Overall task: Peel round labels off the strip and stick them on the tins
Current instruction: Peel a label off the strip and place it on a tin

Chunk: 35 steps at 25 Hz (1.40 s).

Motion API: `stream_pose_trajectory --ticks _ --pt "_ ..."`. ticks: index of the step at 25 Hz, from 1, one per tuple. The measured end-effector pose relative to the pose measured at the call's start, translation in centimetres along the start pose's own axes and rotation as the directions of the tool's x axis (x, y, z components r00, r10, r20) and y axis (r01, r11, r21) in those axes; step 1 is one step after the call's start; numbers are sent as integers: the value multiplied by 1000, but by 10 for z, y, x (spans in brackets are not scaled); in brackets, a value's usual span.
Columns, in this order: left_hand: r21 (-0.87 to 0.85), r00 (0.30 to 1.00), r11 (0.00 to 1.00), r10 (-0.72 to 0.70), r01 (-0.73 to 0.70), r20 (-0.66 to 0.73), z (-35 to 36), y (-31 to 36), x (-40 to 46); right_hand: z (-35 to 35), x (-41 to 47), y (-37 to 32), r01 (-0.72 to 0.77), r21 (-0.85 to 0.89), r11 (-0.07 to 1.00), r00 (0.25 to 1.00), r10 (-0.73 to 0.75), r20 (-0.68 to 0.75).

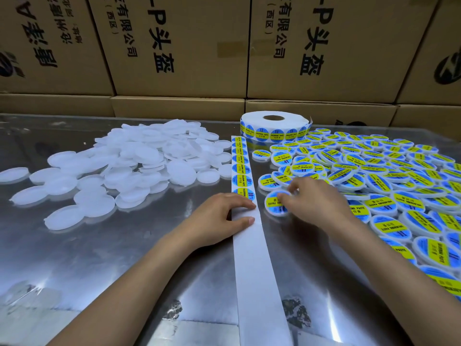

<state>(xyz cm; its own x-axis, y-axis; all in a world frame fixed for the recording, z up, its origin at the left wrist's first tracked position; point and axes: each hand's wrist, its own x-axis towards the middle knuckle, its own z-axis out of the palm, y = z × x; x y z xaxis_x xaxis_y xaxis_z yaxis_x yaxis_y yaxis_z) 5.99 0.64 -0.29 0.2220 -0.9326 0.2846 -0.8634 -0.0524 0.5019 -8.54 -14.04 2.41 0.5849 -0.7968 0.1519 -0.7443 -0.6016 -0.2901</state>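
Right hand (314, 203) has its fingertips (283, 196) pressing down on a labelled tin (275, 203), looks like it's smoothing the sticker flat rather than gripping anything. Left hand (219, 216) lies across the strip (252, 236), fingers stretched out and thumb pinning the bare backing paper, nothing clenched, just holding it still.

The strip runs lengthwise away from the person, from the bottom edge of the view up toward the roll (274, 126) at the back of the metal table (99, 258). Near part is empty backing, and the labels start right at the left fingertips; the next label (243, 193) sits just beyond them, print turned sideways.

Handling guess: these stickers are thin, floppy and weigh nothing, so they'll curl and stick to themselves if grabbed in the middle. I'd lift an edge with a nail and carry it by the rim. The tins look light and will probably skate on that shiny table, so one finger on top helps.

Blank white tins (139, 166) are heaped on the left, finished ones (386, 176) piled on the right, touching and overlapping
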Motion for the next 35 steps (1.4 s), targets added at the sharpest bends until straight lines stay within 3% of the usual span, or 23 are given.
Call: stream_pose_trajectory --ticks 2,4,7,9,11,19,24,27,29,32,35 --pt "0 1000 1000 -6 6 -15 0 -2 0 2 -2 0 25 -108 994 986 -42 -160" --pt "-1 999 1000 3 -3 -32 1 -2 1 10 -2 -2 201 -52 978 954 -208 -217" --pt "-24 999 1000 4 -5 -55 2 0 1 27 2 -9 425 -58 904 904 -426 -22" --pt "-33 998 999 -1 -1 -61 2 0 1 36 7 -8 383 -38 923 921 -378 98" --pt "-26 999 1000 -7 6 -54 2 -1 1 37 10 -2 303 -47 952 948 -296 118" --pt "-45 999 999 12 -14 -41 2 -3 1 20 4 6 107 -428 897 991 -132 -29" --pt "-27 999 999 17 -19 -40 3 -4 2 9 4 11 -12 -498 867 995 -41 -96" --pt "-6 999 1000 18 -18 -49 4 -5 2 10 5 9 70 -400 914 975 -148 -165" --pt "-3 998 1000 19 -19 -64 6 -4 2 15 3 0 278 -191 941 936 -310 -167" --pt "-4 995 999 36 -37 -92 8 -7 4 27 -5 -15 504 -4 864 862 -503 -72" --pt "169 967 976 -94 136 -235 7 -23 9 35 -8 -17 548 58 834 836 -548 -23"
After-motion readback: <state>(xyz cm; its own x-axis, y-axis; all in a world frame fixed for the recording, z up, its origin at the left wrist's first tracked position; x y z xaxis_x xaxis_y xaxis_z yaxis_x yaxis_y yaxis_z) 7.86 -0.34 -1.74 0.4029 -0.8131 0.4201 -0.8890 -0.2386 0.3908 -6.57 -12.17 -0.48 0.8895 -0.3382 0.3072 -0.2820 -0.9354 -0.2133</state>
